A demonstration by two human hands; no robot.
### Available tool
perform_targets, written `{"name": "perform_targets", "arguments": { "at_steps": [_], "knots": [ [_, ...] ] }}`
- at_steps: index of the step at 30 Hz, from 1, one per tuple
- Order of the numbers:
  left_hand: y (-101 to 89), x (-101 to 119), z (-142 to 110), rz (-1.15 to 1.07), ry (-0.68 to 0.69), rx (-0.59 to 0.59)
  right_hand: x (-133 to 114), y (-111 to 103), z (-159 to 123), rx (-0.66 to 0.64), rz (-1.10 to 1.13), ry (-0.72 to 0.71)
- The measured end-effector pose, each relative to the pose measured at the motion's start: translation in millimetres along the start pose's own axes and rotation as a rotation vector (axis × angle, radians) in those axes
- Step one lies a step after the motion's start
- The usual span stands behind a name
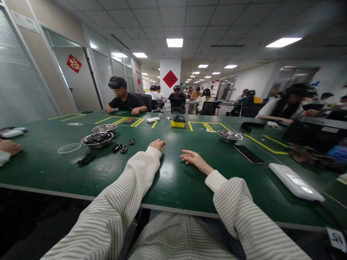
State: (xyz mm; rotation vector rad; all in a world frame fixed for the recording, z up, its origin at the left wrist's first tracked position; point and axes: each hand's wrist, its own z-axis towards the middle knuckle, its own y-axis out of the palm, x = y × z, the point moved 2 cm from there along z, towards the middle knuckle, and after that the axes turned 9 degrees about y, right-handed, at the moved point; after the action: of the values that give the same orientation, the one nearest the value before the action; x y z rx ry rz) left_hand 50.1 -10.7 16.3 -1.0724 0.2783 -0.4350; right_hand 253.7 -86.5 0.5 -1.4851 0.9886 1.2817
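My left hand is over the green table with its fingers curled in; whatever it may hold is hidden. To its left lie several small black parts, which it does not touch. My right hand is held palm down with fingers stretched and slightly apart, nothing in it. A metal bowl of black parts stands to the left, with a second metal bowl just behind it. Farther right is another metal bowl with small contents I cannot make out. One larger black piece lies near the left bowl.
A clear plastic ring-shaped lid lies at left. On the right are a phone and a white device with a cable. A yellow box of black cable and a bottle stand farther back. Another person's hand rests at far left.
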Motion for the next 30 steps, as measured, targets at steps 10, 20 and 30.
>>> {"name": "perform_targets", "arguments": {
  "at_steps": [10,20,30],
  "knots": [
    [10.4,-39.1,2.4,0.070,-0.267,-0.308,0.8,0.3,2.2,-0.002,-0.140,-0.017],
    [-2.6,-12.7,0.2,0.098,-0.139,-0.157,-0.2,0.0,2.1,-0.006,-0.149,-0.016],
    [16.6,50.9,-8.6,-0.252,0.503,-0.071,1.6,-0.4,4.4,-0.012,-0.130,-0.015]
  ]
}}
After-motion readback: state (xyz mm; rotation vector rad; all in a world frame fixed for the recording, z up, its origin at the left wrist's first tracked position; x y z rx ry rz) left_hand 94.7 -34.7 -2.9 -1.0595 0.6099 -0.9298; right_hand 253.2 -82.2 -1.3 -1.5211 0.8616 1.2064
